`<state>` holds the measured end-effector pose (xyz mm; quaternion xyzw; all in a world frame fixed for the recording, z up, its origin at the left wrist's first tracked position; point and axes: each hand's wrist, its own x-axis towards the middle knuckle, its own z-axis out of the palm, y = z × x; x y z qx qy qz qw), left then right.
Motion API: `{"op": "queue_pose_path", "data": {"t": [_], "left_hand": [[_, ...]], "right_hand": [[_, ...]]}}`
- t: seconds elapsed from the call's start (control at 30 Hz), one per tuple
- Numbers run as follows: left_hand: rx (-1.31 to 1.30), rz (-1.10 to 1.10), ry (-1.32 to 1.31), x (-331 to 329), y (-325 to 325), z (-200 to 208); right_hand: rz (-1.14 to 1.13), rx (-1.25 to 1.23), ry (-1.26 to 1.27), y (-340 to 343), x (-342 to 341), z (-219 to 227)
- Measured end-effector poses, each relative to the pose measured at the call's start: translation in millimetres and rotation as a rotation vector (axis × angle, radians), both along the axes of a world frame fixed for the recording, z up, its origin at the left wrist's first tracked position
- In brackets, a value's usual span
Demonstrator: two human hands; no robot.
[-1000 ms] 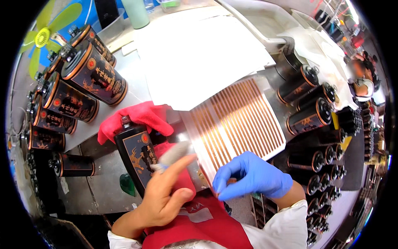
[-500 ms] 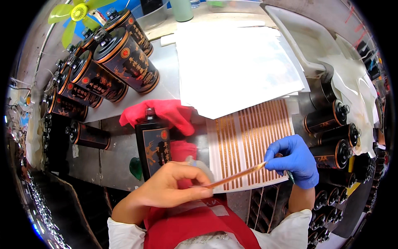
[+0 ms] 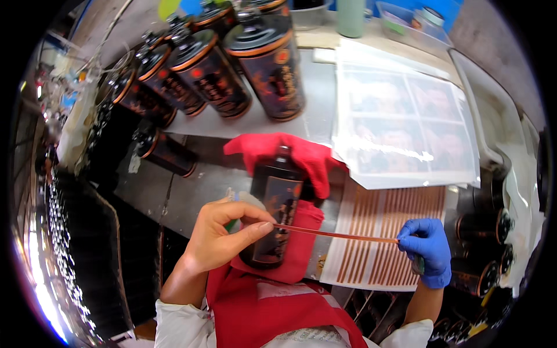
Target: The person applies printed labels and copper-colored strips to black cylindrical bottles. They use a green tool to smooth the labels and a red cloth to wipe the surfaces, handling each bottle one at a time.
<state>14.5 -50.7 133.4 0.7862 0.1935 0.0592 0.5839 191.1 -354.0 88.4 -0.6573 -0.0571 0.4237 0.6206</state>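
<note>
A thin copper-coloured strip (image 3: pixel 336 234) is stretched almost level between my two hands. My bare left hand (image 3: pixel 223 236) pinches its left end between thumb and fingers, in front of a black bottle (image 3: pixel 281 194) with a dark printed label. My right hand (image 3: pixel 428 246), in a blue glove, pinches the other end above a sheet of copper strips (image 3: pixel 371 261). Something dark green shows at the right palm, too little of it to name. The bottle lies on a red cloth (image 3: pixel 304 223), its neck against a second bunched red cloth (image 3: pixel 284 145).
Several larger black bottles (image 3: pixel 270 75) stand at the back left, with a smaller one (image 3: pixel 168 152) lying below them. Glossy film sheets (image 3: pixel 409 127) cover the back right, beside a white tray (image 3: pixel 487 104). More black bottles (image 3: pixel 481 225) sit at the right edge.
The strip has gone from slanting to nearly level and is drawn out longer, my hands farther apart. My left hand is now by the bottle. The whole view has shifted and turned.
</note>
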Motion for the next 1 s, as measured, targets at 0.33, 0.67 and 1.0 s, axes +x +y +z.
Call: {"op": "queue_pose_path", "data": {"t": [0.33,0.67,1.0], "left_hand": [[-0.329,0.256,-0.106,6,30,-13],[-0.565,0.256,-0.16,28,54,-50],[-0.598,0.197,-0.172,36,60,-62]], "right_hand": [[-0.127,0.088,-0.011,45,3,-6],[-0.246,0.029,-0.082,61,5,-21],[-0.38,-0.036,-0.103,64,-6,-16]]}}
